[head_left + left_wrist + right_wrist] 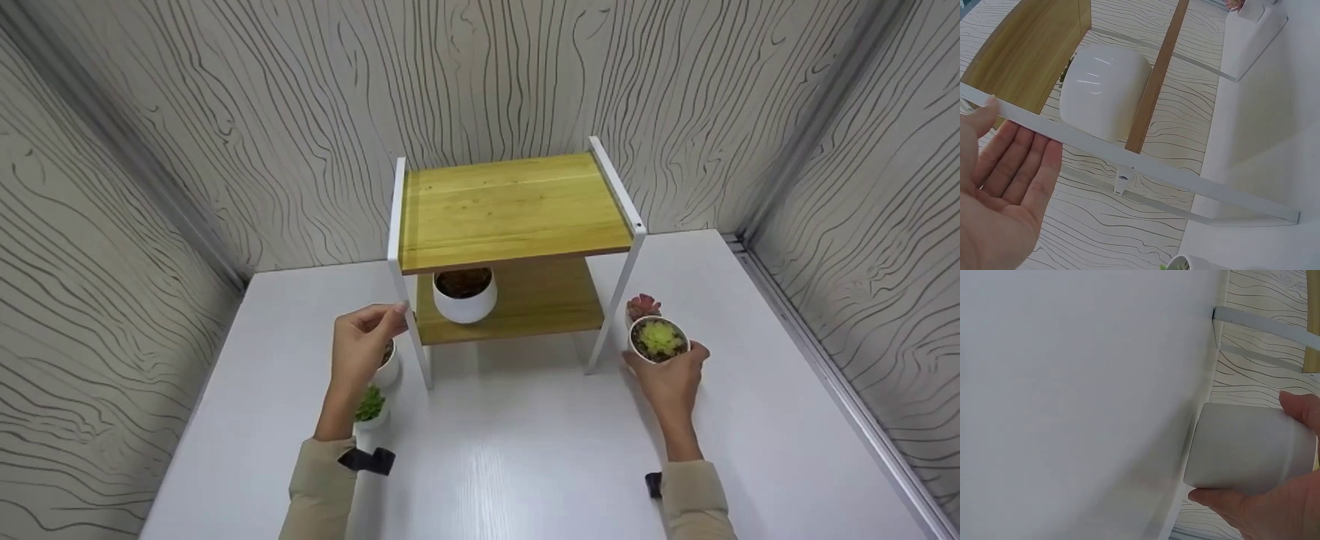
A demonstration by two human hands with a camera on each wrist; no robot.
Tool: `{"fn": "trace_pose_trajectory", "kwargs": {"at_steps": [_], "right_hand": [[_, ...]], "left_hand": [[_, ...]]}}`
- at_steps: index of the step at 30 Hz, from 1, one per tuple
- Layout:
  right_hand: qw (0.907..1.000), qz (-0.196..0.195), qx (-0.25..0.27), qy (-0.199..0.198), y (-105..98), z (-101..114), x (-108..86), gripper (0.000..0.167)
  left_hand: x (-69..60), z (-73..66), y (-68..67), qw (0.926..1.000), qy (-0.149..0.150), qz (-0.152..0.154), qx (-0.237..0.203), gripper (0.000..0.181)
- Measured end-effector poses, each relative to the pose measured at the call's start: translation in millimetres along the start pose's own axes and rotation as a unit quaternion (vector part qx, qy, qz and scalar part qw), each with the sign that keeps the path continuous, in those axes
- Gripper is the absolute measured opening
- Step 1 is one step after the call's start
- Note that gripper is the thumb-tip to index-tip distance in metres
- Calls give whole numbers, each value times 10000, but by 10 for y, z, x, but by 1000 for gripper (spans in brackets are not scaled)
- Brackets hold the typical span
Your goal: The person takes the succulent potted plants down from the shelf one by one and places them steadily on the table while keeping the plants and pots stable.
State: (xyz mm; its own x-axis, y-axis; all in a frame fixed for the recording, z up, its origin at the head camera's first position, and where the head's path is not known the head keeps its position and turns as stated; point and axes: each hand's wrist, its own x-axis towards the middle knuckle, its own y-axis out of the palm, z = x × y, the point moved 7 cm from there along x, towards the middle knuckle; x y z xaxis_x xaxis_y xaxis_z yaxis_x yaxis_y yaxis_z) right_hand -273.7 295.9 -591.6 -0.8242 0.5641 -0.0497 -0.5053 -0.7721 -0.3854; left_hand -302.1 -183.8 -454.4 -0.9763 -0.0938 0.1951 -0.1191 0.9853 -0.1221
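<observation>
A two-tier plant stand with yellow wooden boards and a white frame stands on the white table. My left hand pinches its left front leg, thumb on one side and fingers on the other. On the lower board, near the left, sits a white pot with dark filling; its plant is hidden under the upper board. To the right of the stand, my right hand grips a white potted succulent with a yellow-green rosette. In the right wrist view the pot's side shows between thumb and fingers.
A reddish succulent stands just behind the held pot. Beside the left forearm are a green succulent in a white pot and another white pot, partly covered by the hand. Wood-grain panels enclose the table.
</observation>
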Motion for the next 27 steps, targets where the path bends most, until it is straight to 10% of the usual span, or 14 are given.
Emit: {"fn": "trace_pose_trajectory", "kwargs": {"at_steps": [27], "right_hand": [[9981, 368, -498, 25, -81, -32, -12, 118]], "left_hand": [[-2, -1, -1, 9999, -93, 19, 62, 19]]}}
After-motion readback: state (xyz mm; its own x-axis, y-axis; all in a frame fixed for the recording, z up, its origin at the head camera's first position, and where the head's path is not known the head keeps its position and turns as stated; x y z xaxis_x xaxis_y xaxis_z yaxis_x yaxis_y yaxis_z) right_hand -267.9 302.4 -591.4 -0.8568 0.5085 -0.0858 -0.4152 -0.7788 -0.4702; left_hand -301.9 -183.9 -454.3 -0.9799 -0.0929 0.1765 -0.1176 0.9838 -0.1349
